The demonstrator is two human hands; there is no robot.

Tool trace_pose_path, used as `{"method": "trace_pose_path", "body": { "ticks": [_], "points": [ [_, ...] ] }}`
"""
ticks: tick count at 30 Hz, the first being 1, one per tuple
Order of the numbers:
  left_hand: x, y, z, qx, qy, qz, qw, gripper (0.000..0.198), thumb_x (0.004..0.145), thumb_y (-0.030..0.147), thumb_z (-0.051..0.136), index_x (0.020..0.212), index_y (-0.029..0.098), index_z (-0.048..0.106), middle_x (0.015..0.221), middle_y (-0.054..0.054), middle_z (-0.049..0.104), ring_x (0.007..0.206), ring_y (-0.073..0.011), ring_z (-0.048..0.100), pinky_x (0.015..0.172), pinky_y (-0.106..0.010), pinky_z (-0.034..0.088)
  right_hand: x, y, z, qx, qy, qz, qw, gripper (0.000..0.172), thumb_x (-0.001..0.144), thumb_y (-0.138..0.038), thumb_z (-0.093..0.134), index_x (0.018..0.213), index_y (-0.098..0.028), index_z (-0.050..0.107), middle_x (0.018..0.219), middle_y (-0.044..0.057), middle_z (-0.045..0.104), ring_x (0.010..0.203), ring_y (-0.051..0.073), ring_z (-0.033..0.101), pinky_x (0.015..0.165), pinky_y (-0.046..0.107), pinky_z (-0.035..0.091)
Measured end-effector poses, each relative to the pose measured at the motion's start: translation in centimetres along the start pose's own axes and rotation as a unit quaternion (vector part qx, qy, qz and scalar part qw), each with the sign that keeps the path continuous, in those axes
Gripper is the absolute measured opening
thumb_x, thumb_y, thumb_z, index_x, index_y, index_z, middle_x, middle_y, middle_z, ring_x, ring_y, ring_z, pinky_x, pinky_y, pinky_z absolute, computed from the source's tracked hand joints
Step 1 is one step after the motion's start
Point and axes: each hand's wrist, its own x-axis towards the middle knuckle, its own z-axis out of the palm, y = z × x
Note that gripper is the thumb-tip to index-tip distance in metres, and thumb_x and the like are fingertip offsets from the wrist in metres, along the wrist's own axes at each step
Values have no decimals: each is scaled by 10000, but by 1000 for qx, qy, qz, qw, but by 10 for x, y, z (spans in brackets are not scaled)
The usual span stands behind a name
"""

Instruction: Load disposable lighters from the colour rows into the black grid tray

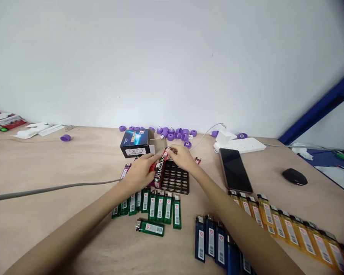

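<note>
My left hand (140,172) and my right hand (181,157) meet above a black plastic grid tray (174,178). Both grip a tilted bunch of red lighters (159,167) with a column of metal heads, and my right fingertips sit at its upper end. Part of the bunch is hidden behind my fingers. Below my left wrist lies a row of green lighters (152,206), with one green lighter (150,227) lying crosswise. A purple lighter (125,171) lies just left of my left hand. Blue lighters (210,237) lie beneath my right forearm, and yellow lighters (286,228) run to its right.
An open dark carton (134,143) stands behind my hands, with purple caps (166,133) scattered along the wall. To the right are a phone (235,170), a white power strip (239,145) and a black mouse (294,176). A grey cable (46,190) crosses the wooden table (54,160).
</note>
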Motion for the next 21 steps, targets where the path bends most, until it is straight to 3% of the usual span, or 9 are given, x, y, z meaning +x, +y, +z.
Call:
{"method": "trace_pose_path", "body": {
  "ticks": [12, 21],
  "points": [
    [-1, -6, 6, 19, -16, -15, 1000, 674, 704, -3, 444, 1342, 179, 568, 1204, -115, 695, 1109, -275, 654, 958, -419, 531, -9, -13, -1, -81, -56, -48, 994, 273, 978, -352, 616, 1177, -166, 638, 1170, 74, 670, 994, 209, 672, 862, 424, 573],
    [0, -4, 5, 16, -25, -19, 999, 573, 693, -1, 436, 1206, 181, 615, 1114, -103, 712, 1074, -280, 658, 936, -413, 525, -14, -9, 3, -84, -66, -48, 993, 296, 977, -355, 616, 1204, -165, 622, 1170, 75, 666, 974, 207, 675, 839, 415, 580]
  ]
}}
